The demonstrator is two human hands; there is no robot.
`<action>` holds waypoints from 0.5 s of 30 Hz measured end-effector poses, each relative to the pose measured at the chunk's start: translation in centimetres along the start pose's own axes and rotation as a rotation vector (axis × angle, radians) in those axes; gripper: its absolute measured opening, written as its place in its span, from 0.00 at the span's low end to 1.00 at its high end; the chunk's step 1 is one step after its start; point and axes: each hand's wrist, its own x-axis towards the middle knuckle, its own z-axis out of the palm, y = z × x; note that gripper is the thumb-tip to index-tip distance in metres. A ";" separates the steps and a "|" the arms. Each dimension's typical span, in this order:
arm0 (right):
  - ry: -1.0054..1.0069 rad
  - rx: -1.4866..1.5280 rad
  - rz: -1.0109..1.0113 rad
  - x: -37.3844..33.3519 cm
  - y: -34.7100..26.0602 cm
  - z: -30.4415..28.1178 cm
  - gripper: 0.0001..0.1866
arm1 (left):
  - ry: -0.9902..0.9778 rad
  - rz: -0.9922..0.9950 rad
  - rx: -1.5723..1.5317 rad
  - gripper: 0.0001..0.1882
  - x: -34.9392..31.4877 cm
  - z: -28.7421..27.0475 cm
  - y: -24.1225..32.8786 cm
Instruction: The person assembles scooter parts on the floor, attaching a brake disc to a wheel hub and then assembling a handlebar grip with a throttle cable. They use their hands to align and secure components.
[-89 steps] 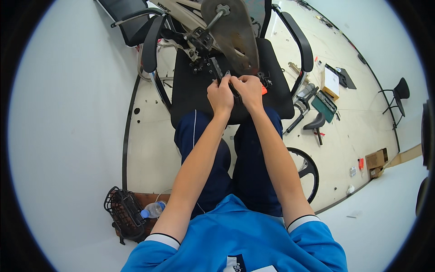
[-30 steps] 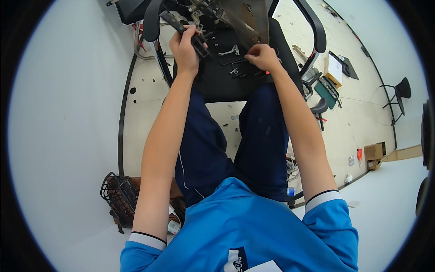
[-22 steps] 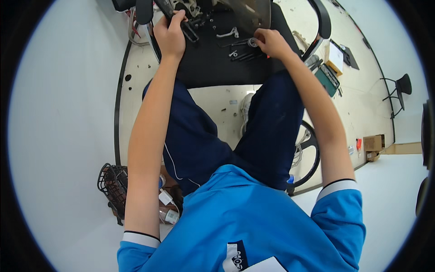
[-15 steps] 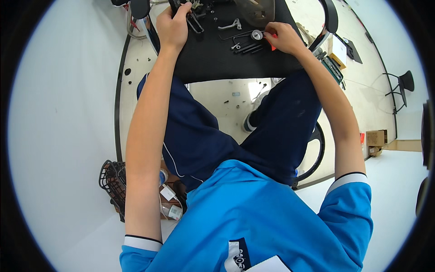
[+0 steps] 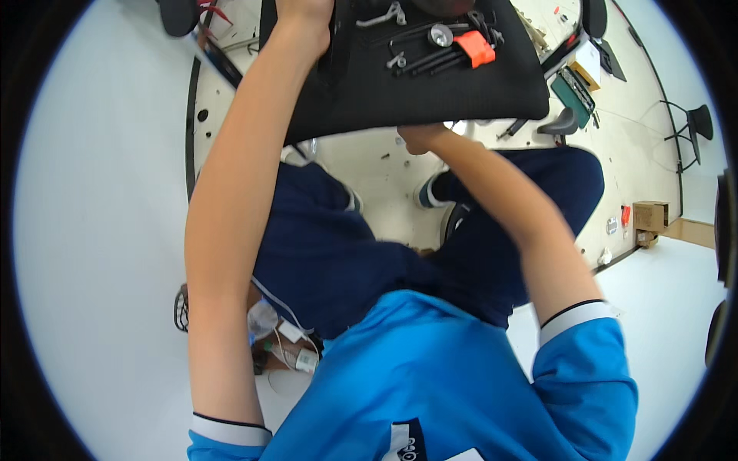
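1. Up close, the person in a blue shirt leans over a black seat cushion [image 5: 400, 92] that fills the top of the view.
2. Their left hand [image 5: 304, 11] reaches to the cushion's far left part at the top edge; it is cut off by the frame, so I cannot tell whether it grips anything.
3. Their right hand [image 5: 419, 137] sits at the cushion's near edge, fingers tucked under the rim; how tightly they close is hidden.
4. On the cushion lie loose tools: a set of black hex keys in an orange holder [image 5: 474, 48], a shiny round socket [image 5: 440, 34] just beside them, and a small silver metal part [image 5: 384, 15] further left.
5. Beyond the cushion, on the pale floor to the right, rests a green case [image 5: 573, 91], and a cardboard box [image 5: 649, 217] stands well apart.
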 end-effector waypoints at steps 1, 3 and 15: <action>0.156 -0.006 0.052 2.0 0.7 1.3 0.16 | -0.023 -0.112 -0.041 0.14 -1.0 -0.4 1.3; 0.212 0.113 0.173 3.2 1.1 4.7 0.16 | -0.177 -0.003 0.012 0.12 -1.6 -1.1 1.9; 0.082 0.531 0.487 4.8 -3.3 13.4 0.17 | 0.121 -0.024 0.245 0.14 -1.6 -2.6 3.5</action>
